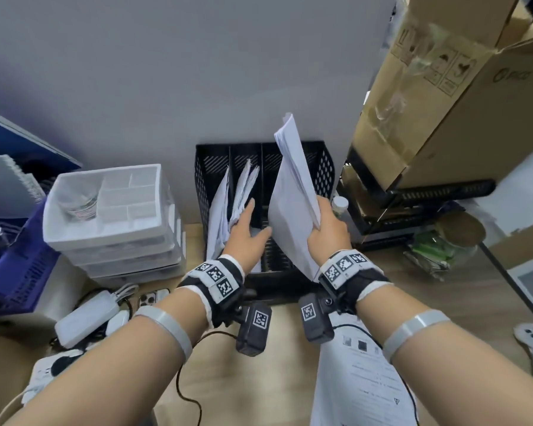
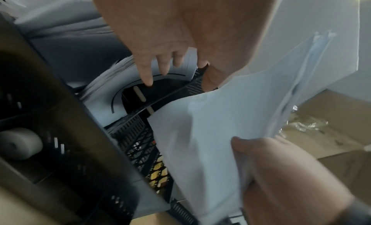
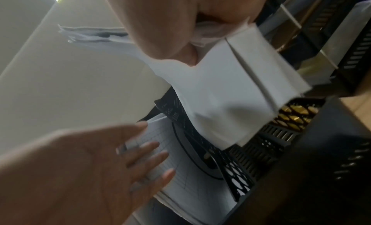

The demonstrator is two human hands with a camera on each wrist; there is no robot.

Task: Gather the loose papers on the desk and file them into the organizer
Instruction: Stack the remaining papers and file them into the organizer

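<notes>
Two hands are raised over the black organizer [image 1: 322, 167]: a sheaf of papers [image 1: 293, 195] is gripped by the right hand [image 1: 328, 233] above its right slot, while filed papers [image 1: 243, 192] are pressed aside by the flat-fingered left hand [image 1: 246, 238]. It is flanked by white trays [image 1: 111, 210] and a cardboard box [image 1: 437, 96]; one printed sheet [image 1: 363, 379] lies on the desk [image 1: 253, 379].

I see a plain grey wall [image 1: 136, 72] filling the upper left and centre of the head view. Below it runs a light wooden desk [image 1: 253, 379], lit evenly. At the upper right leans a tall cardboard box [image 1: 428, 103] with torn tape. At the left stands a stack of white drawers [image 1: 114, 222], with a blue crate [image 1: 16, 272] just beside it at the frame's edge.
</notes>
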